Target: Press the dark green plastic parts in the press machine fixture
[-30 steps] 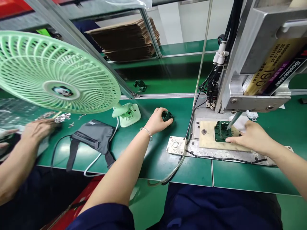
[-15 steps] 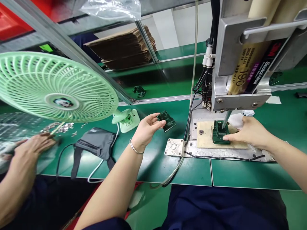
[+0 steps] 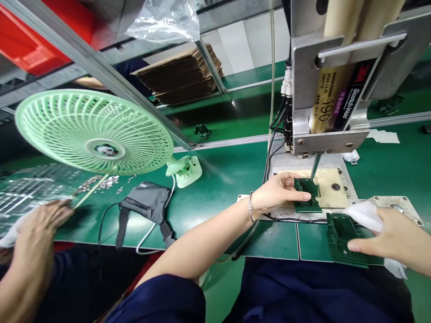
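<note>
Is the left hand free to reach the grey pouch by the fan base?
Probably not right now: the left hand is gripping the green part on the fixture plate; the grey pouch lies unobstructed.

Bare green bench (image 3: 222, 179) lies open left of the fixture plate (image 3: 332, 188); the dispenser nozzle (image 3: 314, 167) overhangs it.

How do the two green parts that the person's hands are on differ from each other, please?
The green part on the fixture sits on the tan plate beneath the dispenser nozzle, while the green part near the table edge lies on the green table. The left hand grips the first; the right hand, also holding a white cloth, rests fingers on the second, which looks larger from here. Both are dark green moulded pieces.
</note>
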Motion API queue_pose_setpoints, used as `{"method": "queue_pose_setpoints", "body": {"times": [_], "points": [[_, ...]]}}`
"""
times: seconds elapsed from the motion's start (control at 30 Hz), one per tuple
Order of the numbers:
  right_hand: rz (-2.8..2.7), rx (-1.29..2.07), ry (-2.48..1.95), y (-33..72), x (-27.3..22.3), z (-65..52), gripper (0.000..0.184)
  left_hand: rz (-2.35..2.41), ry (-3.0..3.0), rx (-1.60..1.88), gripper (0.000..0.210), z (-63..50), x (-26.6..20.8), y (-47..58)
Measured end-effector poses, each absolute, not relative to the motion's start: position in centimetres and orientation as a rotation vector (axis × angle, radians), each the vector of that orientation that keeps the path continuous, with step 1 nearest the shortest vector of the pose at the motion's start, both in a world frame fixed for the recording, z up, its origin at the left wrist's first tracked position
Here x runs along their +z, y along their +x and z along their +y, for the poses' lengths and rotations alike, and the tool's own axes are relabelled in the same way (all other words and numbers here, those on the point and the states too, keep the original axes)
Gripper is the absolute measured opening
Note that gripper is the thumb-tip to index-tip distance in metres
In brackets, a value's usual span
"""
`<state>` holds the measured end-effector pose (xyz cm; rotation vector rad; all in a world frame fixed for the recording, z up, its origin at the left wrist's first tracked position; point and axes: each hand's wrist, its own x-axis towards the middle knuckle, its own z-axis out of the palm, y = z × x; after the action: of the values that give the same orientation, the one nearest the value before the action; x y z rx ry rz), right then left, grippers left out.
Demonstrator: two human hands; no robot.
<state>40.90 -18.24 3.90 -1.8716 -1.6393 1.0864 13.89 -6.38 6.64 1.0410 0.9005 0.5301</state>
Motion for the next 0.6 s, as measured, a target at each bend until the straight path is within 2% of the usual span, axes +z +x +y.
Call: {"method": "queue_pose_setpoints", "body": {"times": [0.1, 0.23, 0.33, 0.5, 0.6], "points": [[-1.535, 0.827, -1.961, 42.4, 3.4, -21.7, 0.051, 0.937, 1.223, 0.499, 0.078, -5.9, 6.2, 14.7], [-1.616, 0.680, -1.786, 42.7, 4.0, -24.3, 0.038, 0.981, 1.658, 0.521, 0.075, -5.4, 5.5, 15.0], [-1.796, 0.388, -1.618, 42.7, 3.8, -24.7, 0.051, 1.141, 2.113, 0.483, 0.074, -5.3, 5.3, 14.6], [-1.884, 0.075, -1.695, 44.6, 3.0, -24.9, 0.061, 1.384, 2.547, 0.576, 0.104, -8.0, 4.8, 10.9], [-1.914, 0.094, -1.712, 45.7, 2.8, -24.8, 0.060, 1.536, 2.681, 0.758, 0.086, -11.1, 3.8, 7.4]]}}
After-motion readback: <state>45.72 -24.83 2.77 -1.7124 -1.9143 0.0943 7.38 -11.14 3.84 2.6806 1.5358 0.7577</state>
